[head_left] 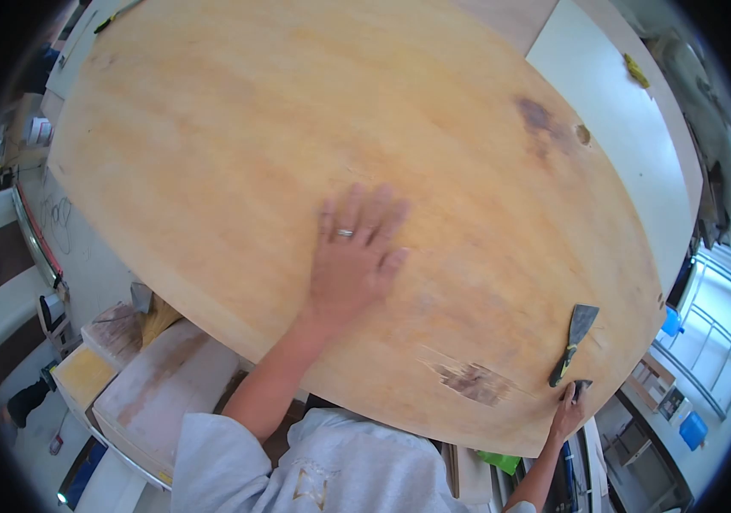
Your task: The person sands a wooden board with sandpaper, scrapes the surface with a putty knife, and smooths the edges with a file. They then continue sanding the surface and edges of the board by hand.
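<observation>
My left hand [352, 265] lies flat on a large, pale wooden panel [237, 154], its fingers spread and slightly blurred, with a ring on one finger. Nothing is in it. At the panel's lower right edge my right hand [567, 415] is closed around a small dark object [581, 389], too small to name. Just above that hand rests a putty knife [574, 342] with a wide grey blade and a dark and yellow handle. A rough, splintered dark patch [476, 382] marks the wood between my hands.
A white sheet [613, 128] lies under the panel's right side, with a yellow-green object [636, 71] on it. Another handled tool [113, 19] sits at the upper left. Dusty blocks [164, 389] stand below the left edge. A person's dark shoe [30, 402] shows far left.
</observation>
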### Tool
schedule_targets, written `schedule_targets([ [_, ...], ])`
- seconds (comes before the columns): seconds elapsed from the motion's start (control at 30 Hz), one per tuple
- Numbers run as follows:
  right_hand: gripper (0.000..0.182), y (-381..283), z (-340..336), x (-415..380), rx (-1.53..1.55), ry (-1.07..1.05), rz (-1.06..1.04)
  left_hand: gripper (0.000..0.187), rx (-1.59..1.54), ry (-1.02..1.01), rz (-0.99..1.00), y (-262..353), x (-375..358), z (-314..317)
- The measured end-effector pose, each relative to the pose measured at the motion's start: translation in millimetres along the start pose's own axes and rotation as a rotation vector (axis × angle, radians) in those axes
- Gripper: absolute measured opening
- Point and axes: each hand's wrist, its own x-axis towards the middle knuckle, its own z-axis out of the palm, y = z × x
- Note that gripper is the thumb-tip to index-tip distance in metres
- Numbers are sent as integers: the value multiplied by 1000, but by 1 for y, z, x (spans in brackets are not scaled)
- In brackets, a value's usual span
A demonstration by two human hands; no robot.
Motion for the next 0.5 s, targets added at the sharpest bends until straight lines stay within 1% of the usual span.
schedule_targets([
  [0.07,35,27,0,18,-200,-65,5,66,74,-11,-66,-19,-7,-15],
  [0.1,32,23,-4,22,-159,45,-50,68,116,-18,-107,-33,-12,-22],
  [0.17,30,-40,-24,30,-73,252,-165,68,171,57,-164,-71,-25,-26],
  [0.2,26,-95,-41,26,12,318,-290,68,180,91,-202,-89,-31,-28],
  [0.27,13,-165,-48,29,50,394,-580,68,212,138,-294,-125,-47,-35],
  [0.3,10,-201,-50,23,146,342,-706,67,219,132,-333,-136,-64,-41],
  [0.33,10,-239,-41,21,255,306,-827,66,227,147,-365,-150,-69,-44],
  [0.4,13,-293,-20,17,270,245,-1082,66,239,201,-415,-176,-71,-49],
  [0.43,14,-308,-6,15,290,176,-1123,65,240,226,-444,-186,-74,-50],
  [0.47,24,-310,9,16,238,78,-1160,65,240,248,-476,-193,-77,-50],
  [0.5,30,-317,17,11,197,51,-1150,66,240,263,-480,-196,-80,-48],
])
